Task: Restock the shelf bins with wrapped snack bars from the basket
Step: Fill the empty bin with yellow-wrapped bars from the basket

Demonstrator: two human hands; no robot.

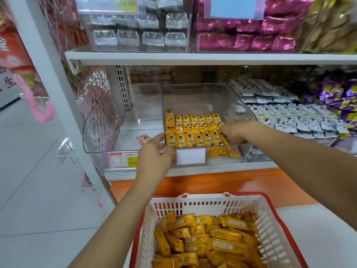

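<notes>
Small yellow wrapped snack bars [195, 123] look light and slippery; pinch their sides. The left hand [154, 151] grips the clear plastic bin [201, 99] corner; the right hand [234, 132] hides its hold.

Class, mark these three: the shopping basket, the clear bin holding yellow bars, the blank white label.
shopping basket [202, 202], head view, white slotted back wall.
clear bin [199, 97], head view, transparent back wall.
blank white label [190, 156], head view, its centre.
</notes>
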